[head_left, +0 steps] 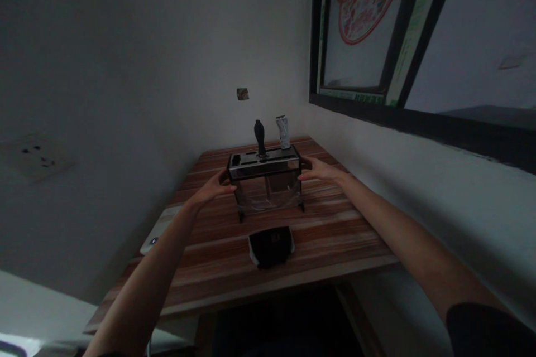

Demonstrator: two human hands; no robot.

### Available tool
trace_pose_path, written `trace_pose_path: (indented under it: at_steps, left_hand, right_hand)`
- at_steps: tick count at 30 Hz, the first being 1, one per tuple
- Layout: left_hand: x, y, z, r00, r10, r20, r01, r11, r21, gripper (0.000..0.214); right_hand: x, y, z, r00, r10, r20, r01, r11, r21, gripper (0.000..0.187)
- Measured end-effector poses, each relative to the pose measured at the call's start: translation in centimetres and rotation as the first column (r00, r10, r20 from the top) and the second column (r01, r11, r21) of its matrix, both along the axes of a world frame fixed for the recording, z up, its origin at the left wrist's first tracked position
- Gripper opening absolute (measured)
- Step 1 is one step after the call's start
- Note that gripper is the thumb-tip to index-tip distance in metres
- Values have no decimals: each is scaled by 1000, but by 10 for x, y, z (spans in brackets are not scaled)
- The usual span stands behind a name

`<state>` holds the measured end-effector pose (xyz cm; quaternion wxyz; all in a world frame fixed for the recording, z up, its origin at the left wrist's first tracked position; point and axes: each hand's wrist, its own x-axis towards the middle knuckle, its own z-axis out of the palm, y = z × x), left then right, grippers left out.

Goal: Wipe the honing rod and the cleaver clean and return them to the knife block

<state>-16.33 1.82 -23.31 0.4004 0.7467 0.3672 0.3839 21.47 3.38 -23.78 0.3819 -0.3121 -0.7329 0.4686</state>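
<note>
A clear-sided knife holder [267,194] with a slotted metal top and dark corner legs stands upright on the wooden table. My left hand [214,185] grips its left side, thumb on the front edge. On the opposite side, my right hand [317,169] holds the right edge. Some fingers of both hands are hidden behind it. From the top rises a black handle [259,136]; what it belongs to below is unclear. Beside that stands a silvery, wrapped-looking upright piece [283,132]. A black folded packet or pouch [272,246] with pale ends lies in front of the holder.
The striped wooden table [335,237] meets walls at the back and right. A white flat device [161,228] lies at the table's left edge, by my left forearm. A wall socket [37,156] is at left. A dark-framed picture or mirror [377,28] hangs on the right wall.
</note>
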Motion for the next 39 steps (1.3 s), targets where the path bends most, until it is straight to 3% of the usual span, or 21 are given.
trace_pose_path:
  at_steps: [8, 15, 21, 27, 39]
  left_hand:
    - [4, -2, -3, 998, 56, 4, -56, 998, 27, 81]
    - [16, -3, 7, 998, 57, 12, -58, 997, 43, 78]
    - [42, 1, 13, 999, 34, 36, -36, 998, 55, 79]
    - [78, 3, 14, 997, -14, 73, 11, 999, 42, 81]
    - [124, 19, 2, 991, -82, 102, 80, 997, 19, 81]
  right_hand:
    - [1, 3, -4, 1000, -9, -30, 11, 997, 77, 78]
    - [12, -2, 4, 998, -28, -61, 30, 999, 28, 74]
    - [37, -8, 19, 992, -123, -35, 124, 992, -1, 75]
    - [71, -16, 27, 992, -120, -29, 119, 992, -37, 71]
    - [120, -28, 24, 989, -147, -26, 146, 989, -39, 62]
